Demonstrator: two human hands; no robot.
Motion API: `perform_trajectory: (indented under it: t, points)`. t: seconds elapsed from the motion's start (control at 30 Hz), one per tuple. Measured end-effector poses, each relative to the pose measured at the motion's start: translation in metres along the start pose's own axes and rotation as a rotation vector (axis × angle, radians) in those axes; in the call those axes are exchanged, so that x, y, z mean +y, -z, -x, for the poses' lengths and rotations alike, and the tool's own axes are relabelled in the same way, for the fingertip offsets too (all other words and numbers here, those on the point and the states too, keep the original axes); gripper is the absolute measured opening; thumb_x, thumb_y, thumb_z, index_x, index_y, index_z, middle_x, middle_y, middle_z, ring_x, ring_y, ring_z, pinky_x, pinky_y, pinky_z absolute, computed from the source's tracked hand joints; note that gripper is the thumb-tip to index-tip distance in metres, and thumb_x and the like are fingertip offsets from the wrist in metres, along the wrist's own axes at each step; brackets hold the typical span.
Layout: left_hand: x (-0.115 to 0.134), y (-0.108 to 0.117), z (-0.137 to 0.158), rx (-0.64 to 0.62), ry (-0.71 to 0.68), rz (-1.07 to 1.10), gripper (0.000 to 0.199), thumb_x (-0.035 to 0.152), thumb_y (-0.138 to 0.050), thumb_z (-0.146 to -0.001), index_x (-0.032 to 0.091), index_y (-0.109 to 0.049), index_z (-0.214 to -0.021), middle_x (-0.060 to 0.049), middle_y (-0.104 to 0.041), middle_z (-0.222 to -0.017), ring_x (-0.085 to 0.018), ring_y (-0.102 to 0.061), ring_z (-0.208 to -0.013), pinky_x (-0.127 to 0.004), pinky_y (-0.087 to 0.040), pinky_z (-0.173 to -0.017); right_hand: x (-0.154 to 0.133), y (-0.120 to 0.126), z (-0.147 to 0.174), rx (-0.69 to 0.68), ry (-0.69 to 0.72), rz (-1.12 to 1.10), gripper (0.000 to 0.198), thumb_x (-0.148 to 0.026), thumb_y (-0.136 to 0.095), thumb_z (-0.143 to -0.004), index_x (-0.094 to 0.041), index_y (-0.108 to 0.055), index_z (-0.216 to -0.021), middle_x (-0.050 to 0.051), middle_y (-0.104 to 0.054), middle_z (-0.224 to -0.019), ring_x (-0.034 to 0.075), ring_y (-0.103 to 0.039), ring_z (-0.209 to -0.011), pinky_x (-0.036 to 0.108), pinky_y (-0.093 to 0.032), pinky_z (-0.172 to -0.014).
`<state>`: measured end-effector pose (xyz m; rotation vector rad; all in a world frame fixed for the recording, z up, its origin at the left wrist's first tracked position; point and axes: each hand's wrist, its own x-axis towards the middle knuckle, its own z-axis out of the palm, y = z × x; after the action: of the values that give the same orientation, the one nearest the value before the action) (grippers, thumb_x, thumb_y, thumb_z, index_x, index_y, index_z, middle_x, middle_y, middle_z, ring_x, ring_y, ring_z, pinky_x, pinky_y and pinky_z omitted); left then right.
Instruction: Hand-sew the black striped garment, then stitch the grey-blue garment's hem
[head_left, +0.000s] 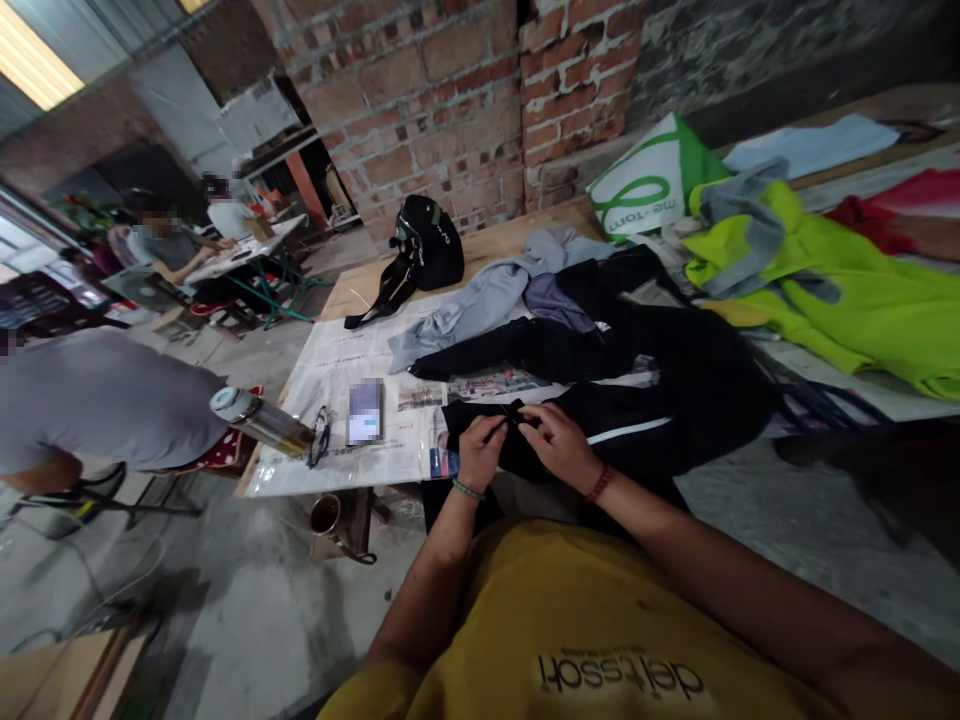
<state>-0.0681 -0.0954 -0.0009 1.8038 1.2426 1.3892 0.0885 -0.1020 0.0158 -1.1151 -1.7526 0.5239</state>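
A black garment (709,375) with a white stripe lies bunched along the table's near edge. My left hand (482,448), with a green bead bracelet at the wrist, pinches the dark cloth at its left end. Close beside it, my right hand (559,445), wearing a red bracelet, is closed on the same cloth with thumb and fingertips. A thin pale line shows between the fingertips; it is too small to name. Behind the hands, a black sleeve (480,350) stretches left over the newspaper, next to a grey garment (480,300).
A phone (365,412), glasses (321,436) and a clear bottle (262,422) are on the left of the table. A black cap (427,245), a green-white bag (645,180) and a yellow-green garment (817,270) lie farther back. A mug (327,514) stands below the edge. People sit at left.
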Motion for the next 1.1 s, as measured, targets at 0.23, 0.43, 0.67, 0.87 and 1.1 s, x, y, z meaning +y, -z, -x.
perform_trajectory:
  t: [0.23, 0.43, 0.67, 0.87, 1.1]
  points:
    - [-0.004, 0.001, 0.0, 0.07, -0.025, 0.051, 0.016, 0.022, -0.057, -0.081, 0.017, -0.07, -0.09, -0.003, -0.061, -0.077, -0.011, -0.055, -0.071, -0.023, -0.045, -0.065, -0.025, 0.035, -0.049, 0.328, 0.183, 0.073, 0.027, -0.023, -0.05, -0.083, -0.022, -0.061, -0.107, 0.009, -0.058, -0.109, 0.02, -0.056, -0.096, 0.034, -0.048, -0.079]
    - [-0.006, 0.0, 0.001, 0.081, -0.058, 0.055, 0.017, 0.024, -0.057, -0.081, 0.016, -0.07, -0.09, -0.004, -0.062, -0.077, -0.011, -0.055, -0.069, -0.023, -0.046, -0.062, 0.006, 0.013, -0.094, -0.284, -0.196, -0.01, 0.026, -0.033, -0.049, -0.081, -0.018, -0.071, -0.081, 0.003, -0.069, -0.083, 0.017, -0.061, -0.081, 0.028, -0.046, -0.074]
    - [-0.009, 0.0, 0.001, 0.073, -0.085, 0.055, 0.019, 0.024, -0.056, -0.082, 0.015, -0.07, -0.091, -0.006, -0.064, -0.08, -0.012, -0.058, -0.072, -0.025, -0.048, -0.065, 0.014, 0.004, -0.074, -0.55, -0.333, -0.182, 0.031, -0.046, -0.056, -0.076, -0.021, -0.074, -0.073, 0.003, -0.07, -0.077, 0.019, -0.061, -0.077, 0.03, -0.044, -0.073]
    - [-0.009, 0.0, 0.001, 0.064, -0.076, 0.036, 0.018, 0.026, -0.056, -0.082, 0.017, -0.07, -0.09, -0.005, -0.064, -0.078, -0.012, -0.057, -0.07, -0.025, -0.048, -0.064, 0.011, 0.005, -0.064, -0.473, -0.366, -0.312, 0.023, -0.039, -0.067, -0.064, -0.02, -0.073, -0.074, 0.002, -0.07, -0.081, 0.019, -0.061, -0.082, 0.03, -0.043, -0.079]
    - [-0.009, 0.001, 0.001, 0.074, 0.07, -0.012, 0.021, 0.029, -0.058, -0.079, 0.017, -0.069, -0.092, -0.004, -0.064, -0.078, -0.012, -0.056, -0.069, -0.025, -0.047, -0.065, 0.007, 0.0, -0.06, -0.247, -0.46, -0.5, 0.021, -0.038, -0.069, -0.063, -0.018, -0.064, -0.068, -0.002, -0.061, -0.069, 0.011, -0.052, -0.068, 0.026, -0.039, -0.07]
